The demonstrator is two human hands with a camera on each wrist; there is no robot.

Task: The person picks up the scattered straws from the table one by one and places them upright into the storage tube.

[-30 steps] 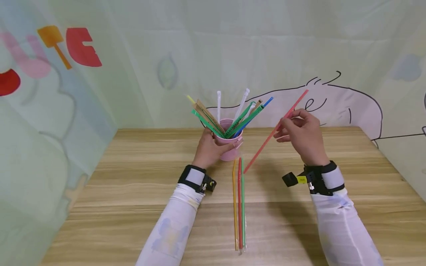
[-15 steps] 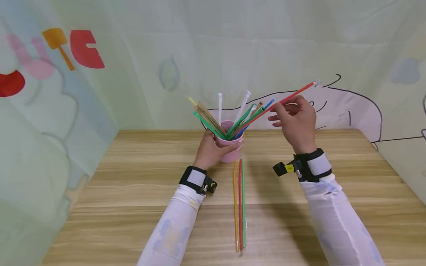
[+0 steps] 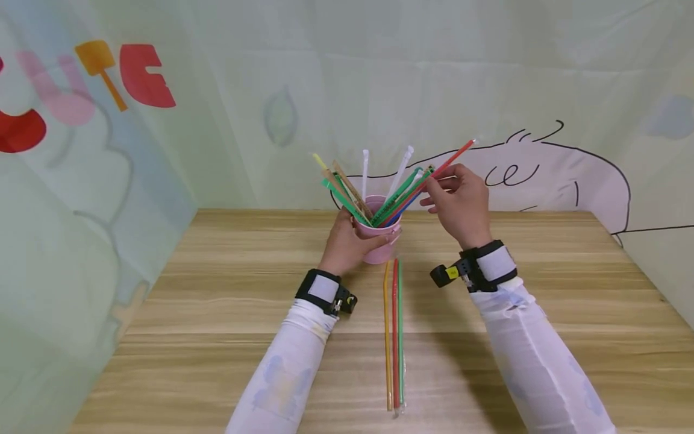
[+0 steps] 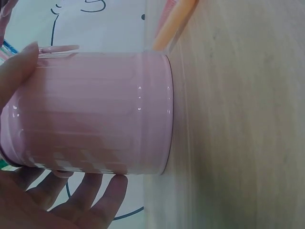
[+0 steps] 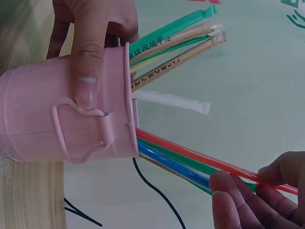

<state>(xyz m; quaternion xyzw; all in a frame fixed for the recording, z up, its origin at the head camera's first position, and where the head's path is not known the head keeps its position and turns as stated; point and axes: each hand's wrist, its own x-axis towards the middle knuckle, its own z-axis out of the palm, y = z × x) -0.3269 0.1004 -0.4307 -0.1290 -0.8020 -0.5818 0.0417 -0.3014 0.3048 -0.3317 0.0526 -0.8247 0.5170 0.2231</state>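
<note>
A pink bucket (image 3: 378, 248) stands on the table, filled with several straws, many in green, brown or white paper wrappers. My left hand (image 3: 347, 242) grips it round the side, thumb across the front by the wire handle (image 5: 59, 133). My right hand (image 3: 461, 202) pinches a red straw (image 5: 190, 155) in a clear wrapper near its upper part. The lower end of that straw is inside the bucket's rim, hidden by the wall. Beside it in the right wrist view leans a blue straw (image 5: 174, 163). In the left wrist view the pink bucket (image 4: 95, 109) lies between thumb and fingers.
In front of the bucket, a yellow straw (image 3: 387, 337), a red straw (image 3: 396, 337) and a green straw (image 3: 401, 337) lie side by side on the wooden table (image 3: 244, 313). A printed cloth backdrop (image 3: 336, 90) rises behind the table's far edge.
My right hand has moved left towards the bucket, bringing the red straw's lower end from over the table into the bucket. My left hand keeps its hold on the bucket.
</note>
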